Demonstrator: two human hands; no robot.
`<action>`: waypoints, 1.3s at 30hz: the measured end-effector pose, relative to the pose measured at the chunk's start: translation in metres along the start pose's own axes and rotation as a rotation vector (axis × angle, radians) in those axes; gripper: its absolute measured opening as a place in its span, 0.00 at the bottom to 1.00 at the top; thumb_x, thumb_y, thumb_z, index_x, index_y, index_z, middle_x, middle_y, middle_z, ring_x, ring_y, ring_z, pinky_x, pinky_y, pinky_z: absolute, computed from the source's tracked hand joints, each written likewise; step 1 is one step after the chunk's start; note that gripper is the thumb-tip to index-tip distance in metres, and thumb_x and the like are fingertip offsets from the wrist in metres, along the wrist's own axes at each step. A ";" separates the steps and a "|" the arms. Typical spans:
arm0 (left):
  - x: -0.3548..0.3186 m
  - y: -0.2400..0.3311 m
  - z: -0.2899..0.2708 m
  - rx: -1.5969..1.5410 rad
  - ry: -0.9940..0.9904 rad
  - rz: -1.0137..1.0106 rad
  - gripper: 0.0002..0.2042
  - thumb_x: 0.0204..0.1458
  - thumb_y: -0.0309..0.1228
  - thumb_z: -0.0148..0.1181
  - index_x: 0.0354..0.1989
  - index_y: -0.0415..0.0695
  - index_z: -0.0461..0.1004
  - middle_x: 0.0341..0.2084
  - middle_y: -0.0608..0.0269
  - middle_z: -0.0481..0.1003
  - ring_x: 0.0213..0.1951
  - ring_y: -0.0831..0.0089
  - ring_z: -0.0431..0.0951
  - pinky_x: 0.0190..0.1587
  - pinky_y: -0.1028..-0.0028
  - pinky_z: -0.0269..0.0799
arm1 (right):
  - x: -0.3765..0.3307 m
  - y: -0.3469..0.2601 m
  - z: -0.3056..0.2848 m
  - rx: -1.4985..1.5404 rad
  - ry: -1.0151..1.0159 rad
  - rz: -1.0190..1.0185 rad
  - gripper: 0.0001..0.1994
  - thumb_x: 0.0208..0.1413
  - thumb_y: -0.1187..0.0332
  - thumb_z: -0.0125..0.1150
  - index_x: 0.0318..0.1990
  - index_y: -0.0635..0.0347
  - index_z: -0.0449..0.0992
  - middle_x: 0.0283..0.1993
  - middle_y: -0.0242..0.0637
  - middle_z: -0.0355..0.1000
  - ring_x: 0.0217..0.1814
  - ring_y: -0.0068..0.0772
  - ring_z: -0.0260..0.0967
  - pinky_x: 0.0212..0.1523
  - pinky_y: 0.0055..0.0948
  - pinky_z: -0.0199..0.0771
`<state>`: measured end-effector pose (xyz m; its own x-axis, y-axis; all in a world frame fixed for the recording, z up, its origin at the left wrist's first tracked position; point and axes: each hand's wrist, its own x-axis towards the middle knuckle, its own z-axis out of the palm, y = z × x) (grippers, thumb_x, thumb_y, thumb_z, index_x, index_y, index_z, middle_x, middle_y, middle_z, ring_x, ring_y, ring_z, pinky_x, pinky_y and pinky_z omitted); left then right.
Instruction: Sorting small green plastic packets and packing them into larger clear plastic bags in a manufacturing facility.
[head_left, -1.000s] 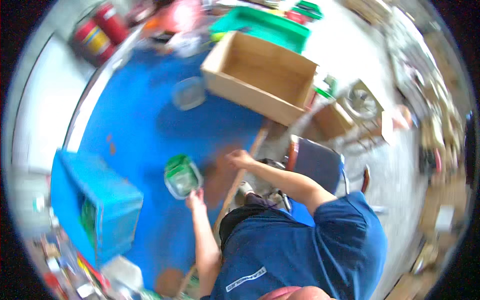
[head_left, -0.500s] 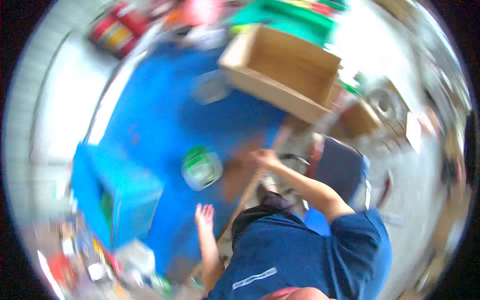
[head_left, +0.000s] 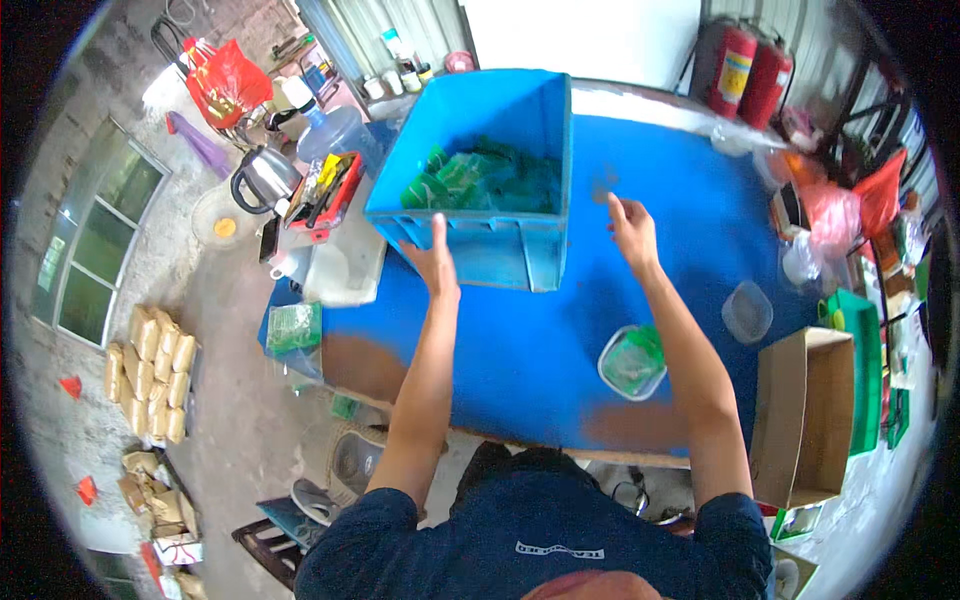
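Observation:
A blue plastic crate stands on the blue-topped table, with green-and-clear plastic packs inside it. My left hand is at the crate's front wall, fingers spread; whether it touches the wall I cannot tell. Over the table to the right of the crate, my right hand is raised with fingers partly bent and slightly apart, and I see nothing in it. A clear plastic tub with green contents sits below my right forearm. Farther right lies another clear tub.
An open cardboard box stands at the table's right end beside a green crate. Left of the blue crate are a red tool tray, a kettle and a water jug. Fire extinguishers stand at the back right.
My view has swung left, bringing the blue crate to the middle and its contents into sight. My left hand has reached the crate's front; my right hand has moved from the table's front edge to over the tabletop.

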<state>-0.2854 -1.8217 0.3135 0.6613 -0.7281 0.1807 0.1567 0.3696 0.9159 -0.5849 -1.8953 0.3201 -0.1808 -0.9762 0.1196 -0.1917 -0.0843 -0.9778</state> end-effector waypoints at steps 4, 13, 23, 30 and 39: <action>0.050 -0.058 0.028 0.309 0.327 0.246 0.53 0.45 0.37 0.68 0.67 0.26 0.31 0.62 0.28 0.47 0.63 0.41 0.54 0.66 0.52 0.48 | 0.082 -0.035 0.088 -0.410 -0.207 0.282 0.33 0.50 0.39 0.61 0.37 0.70 0.80 0.30 0.43 0.76 0.33 0.36 0.74 0.31 0.37 0.73; 0.087 -0.074 0.097 0.393 0.290 0.036 0.51 0.37 0.30 0.62 0.68 0.29 0.34 0.64 0.29 0.45 0.67 0.36 0.45 0.70 0.50 0.39 | 0.130 0.013 0.089 -0.109 -0.085 0.146 0.21 0.53 0.56 0.59 0.37 0.71 0.80 0.29 0.44 0.76 0.29 0.31 0.70 0.29 0.37 0.70; 0.302 -0.016 -0.021 0.975 -0.293 0.538 0.54 0.41 0.49 0.72 0.64 0.22 0.45 0.61 0.27 0.57 0.64 0.46 0.60 0.66 0.63 0.56 | -0.053 -0.061 0.171 -0.030 -0.490 0.310 0.33 0.56 0.47 0.62 0.55 0.71 0.68 0.35 0.42 0.76 0.33 0.31 0.74 0.32 0.31 0.75; 0.131 0.036 0.005 0.932 -1.034 0.990 0.41 0.46 0.54 0.65 0.64 0.41 0.61 0.59 0.44 0.64 0.62 0.47 0.63 0.65 0.53 0.56 | -0.032 -0.046 -0.009 -0.918 0.247 -0.506 0.35 0.46 0.56 0.73 0.58 0.67 0.67 0.53 0.53 0.69 0.56 0.55 0.66 0.57 0.44 0.67; 0.183 -0.010 0.042 0.895 -0.855 1.132 0.37 0.49 0.64 0.54 0.53 0.40 0.69 0.39 0.50 0.76 0.44 0.53 0.77 0.46 0.61 0.75 | 0.026 -0.022 -0.022 -1.186 0.108 -0.638 0.37 0.43 0.45 0.69 0.54 0.65 0.71 0.56 0.53 0.66 0.65 0.58 0.57 0.65 0.50 0.58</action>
<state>-0.1972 -1.9830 0.3520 -0.4685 -0.5378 0.7009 -0.7244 0.6880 0.0437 -0.6069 -1.9141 0.3490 0.1880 -0.8066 0.5604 -0.9711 -0.2380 -0.0168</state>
